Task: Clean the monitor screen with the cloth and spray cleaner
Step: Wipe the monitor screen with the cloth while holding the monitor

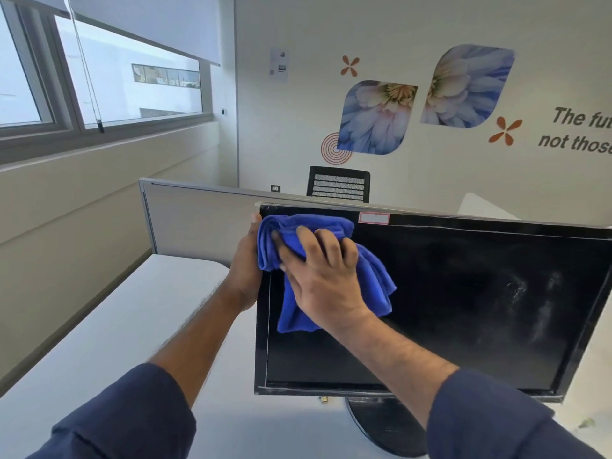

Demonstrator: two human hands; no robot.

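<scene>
A black monitor [463, 309] stands on a white desk, its dark screen smeared and dusty toward the right side. My right hand [323, 279] presses a crumpled blue cloth [374, 286] against the screen's upper left corner, fingers curled over the cloth. My left hand [245, 270] grips the monitor's left edge near the top, thumb at the front corner and fingers hidden behind the frame. No spray cleaner shows in view.
The monitor's round black stand [387, 429] sits on the white desk [132, 326]. A grey partition [198, 220] runs behind the desk, with a black mesh chair [337, 183] beyond it. A window and wall lie to the left.
</scene>
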